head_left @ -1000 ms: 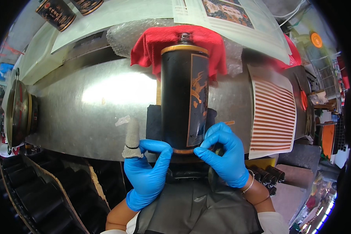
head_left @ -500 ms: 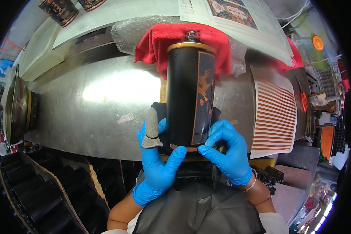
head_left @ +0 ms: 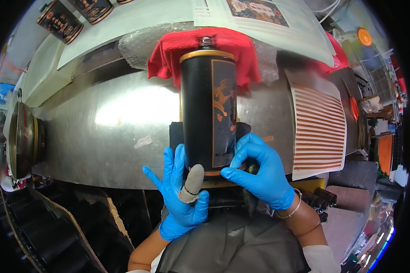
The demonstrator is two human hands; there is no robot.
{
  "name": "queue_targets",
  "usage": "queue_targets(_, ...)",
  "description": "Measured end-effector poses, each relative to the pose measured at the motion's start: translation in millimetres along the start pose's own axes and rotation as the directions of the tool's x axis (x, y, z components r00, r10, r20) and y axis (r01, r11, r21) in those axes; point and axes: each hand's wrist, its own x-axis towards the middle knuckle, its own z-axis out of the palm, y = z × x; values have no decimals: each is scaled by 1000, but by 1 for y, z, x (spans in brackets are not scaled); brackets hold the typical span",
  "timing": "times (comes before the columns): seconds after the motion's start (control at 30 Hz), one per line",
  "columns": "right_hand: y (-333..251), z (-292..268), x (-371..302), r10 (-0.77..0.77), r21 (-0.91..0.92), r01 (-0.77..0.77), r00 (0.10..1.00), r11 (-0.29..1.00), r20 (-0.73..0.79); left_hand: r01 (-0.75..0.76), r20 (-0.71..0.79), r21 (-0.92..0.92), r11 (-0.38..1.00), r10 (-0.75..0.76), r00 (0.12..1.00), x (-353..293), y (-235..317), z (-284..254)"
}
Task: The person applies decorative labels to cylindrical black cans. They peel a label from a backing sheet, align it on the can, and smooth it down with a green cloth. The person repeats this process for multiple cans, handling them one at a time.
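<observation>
A black canister (head_left: pixel 198 109) with a gold band and a panel of copper-coloured figures lies lengthwise before me. A thin copper-coloured strip (head_left: pixel 211 173) runs along its near rim. My right hand (head_left: pixel 262 170), blue-gloved, pinches at that rim with thumb and index finger on the strip; the exact fingertip contact is partly hidden. My left hand (head_left: pixel 180 195) is also blue-gloved, with a grey fabric cover (head_left: pixel 194 182) on its index finger. That covered finger is by the rim's left end, while the other fingers spread beside the canister.
A red cloth (head_left: pixel 164 57) and bubble wrap (head_left: pixel 134 48) lie behind the canister. To the right on the metal table (head_left: pixel 77 150) is a sheet of brown strips (head_left: pixel 319 132). Decorated canisters (head_left: pixel 61 22) stand far left. Black cylinders (head_left: pixel 54 232) fill compartments at lower left.
My left hand's covered index finger has come from the canister's left side down to the near rim, and its other fingers have spread. My right hand keeps its pinch. The view has shifted slightly.
</observation>
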Motion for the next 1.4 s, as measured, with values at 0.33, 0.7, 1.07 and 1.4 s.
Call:
queue_targets(0.33,12,-12,0,-68,36,68,997,997,25,-85,-24,483,871,111,994,-3,-3,-4)
queue_targets(0.7,21,-16,-9,-92,54,97,992,994,-84,2,-163,-110,994,-20,986,42,18,12)
queue_targets(1.07,22,-9,-11,-129,10,134,973,991,-189,-97,-159,518,850,207,965,24,-1,-6)
queue_targets(1.4,28,-4,-12,-100,131,129,973,983,-210,-150,-270,753,641,509,817,1,-19,8)
